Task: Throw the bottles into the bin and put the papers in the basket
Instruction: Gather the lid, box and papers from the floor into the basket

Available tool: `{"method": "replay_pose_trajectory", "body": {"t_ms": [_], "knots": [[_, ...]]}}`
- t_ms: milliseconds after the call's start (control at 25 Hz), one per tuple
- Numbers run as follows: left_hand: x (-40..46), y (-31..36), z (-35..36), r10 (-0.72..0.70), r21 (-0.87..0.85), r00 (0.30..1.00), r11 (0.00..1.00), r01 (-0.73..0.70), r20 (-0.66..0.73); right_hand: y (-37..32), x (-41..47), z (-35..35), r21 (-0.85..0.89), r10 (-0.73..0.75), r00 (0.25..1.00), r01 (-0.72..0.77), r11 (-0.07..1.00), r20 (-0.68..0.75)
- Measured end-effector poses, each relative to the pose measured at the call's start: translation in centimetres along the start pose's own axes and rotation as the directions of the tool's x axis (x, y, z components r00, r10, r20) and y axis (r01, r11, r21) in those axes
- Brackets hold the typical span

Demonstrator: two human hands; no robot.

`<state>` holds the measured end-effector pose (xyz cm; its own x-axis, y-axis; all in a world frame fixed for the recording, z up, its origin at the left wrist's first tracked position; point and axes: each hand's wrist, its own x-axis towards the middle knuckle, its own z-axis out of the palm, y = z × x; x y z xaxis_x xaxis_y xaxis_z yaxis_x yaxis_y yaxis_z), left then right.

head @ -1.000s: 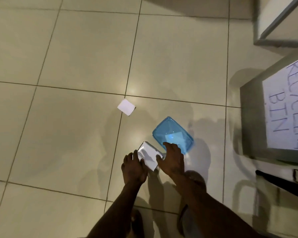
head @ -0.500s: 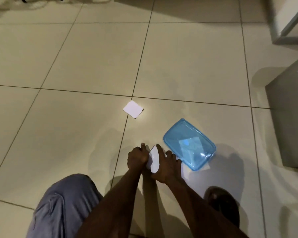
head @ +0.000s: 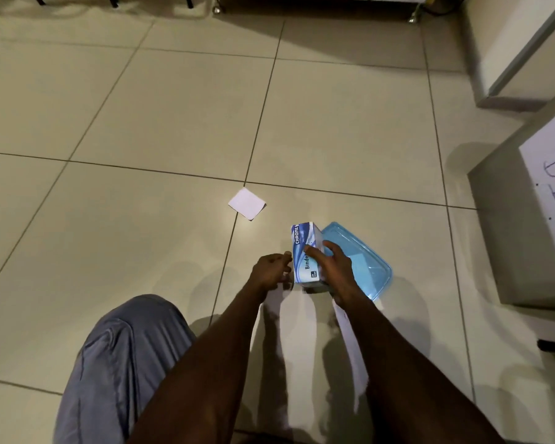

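Box (head: pixel 305 255) in my right hand (head: pixel 335 270), fingers wrapped round its long sides (light, stiff card, easy hold); left hand (head: pixel 269 271) loosely curled, empty, at nine o'clock.

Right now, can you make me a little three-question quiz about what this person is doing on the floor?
1. True or false: the right hand holds the blue-and-white Chrome binder box.
2. Which lies farther from the person: A) the white paper or B) the blue plastic lid?
3. Fill in: the left hand holds ____.

Key: 1 true; 2 A; 3 nothing, its fingers are loosely curled beside the box.
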<state>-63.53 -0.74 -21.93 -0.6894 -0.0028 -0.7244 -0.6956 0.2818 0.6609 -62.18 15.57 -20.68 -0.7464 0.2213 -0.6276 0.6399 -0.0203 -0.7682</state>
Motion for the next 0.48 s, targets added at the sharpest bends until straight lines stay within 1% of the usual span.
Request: {"method": "replay_pose_trajectory", "body": {"t_ms": [120,160,200,240,280,360,480], "knots": [[-0.4,0.8,0.4,0.007,-0.059,0.998,0.998,-0.003,0.059,-0.2,0.7,-0.2,0.259,0.042,0.996,-0.063,0.964,0.084],[-0.4,1.0,0.6,0.002,-0.108,0.996,0.994,0.008,0.087,-0.1,0.9,-0.6,0.316,0.061,0.995,-0.082,0.945,0.077],[-0.5,1.2,0.9,0.007,-0.154,0.994,0.988,0.011,0.113,-0.1,1.1,-1.1,0.334,0.083,0.995,-0.095,0.938,0.05],[-0.4,1.5,1.2,0.022,-0.179,0.991,0.984,0.001,0.129,-0.3,1.4,-1.7,0.301,0.099,0.995,-0.099,0.948,0.014],[-0.3,1.8,1.6,0.041,-0.18,0.99,0.983,-0.016,0.135,-0.8,1.8,-2.4,0.228,0.094,0.995,-0.087,0.97,-0.02],[0.0,2.2,2.7,0.075,-0.16,0.989,0.986,-0.055,0.125,-1.6,2.3,-3.9,0.114,0.032,0.999,-0.027,0.993,-0.039],[0.4,2.3,4.9,0.121,-0.139,0.983,0.985,-0.102,0.137,-1.6,3.1,-6.1,0.109,-0.021,0.996,0.03,0.994,-0.081]]}}
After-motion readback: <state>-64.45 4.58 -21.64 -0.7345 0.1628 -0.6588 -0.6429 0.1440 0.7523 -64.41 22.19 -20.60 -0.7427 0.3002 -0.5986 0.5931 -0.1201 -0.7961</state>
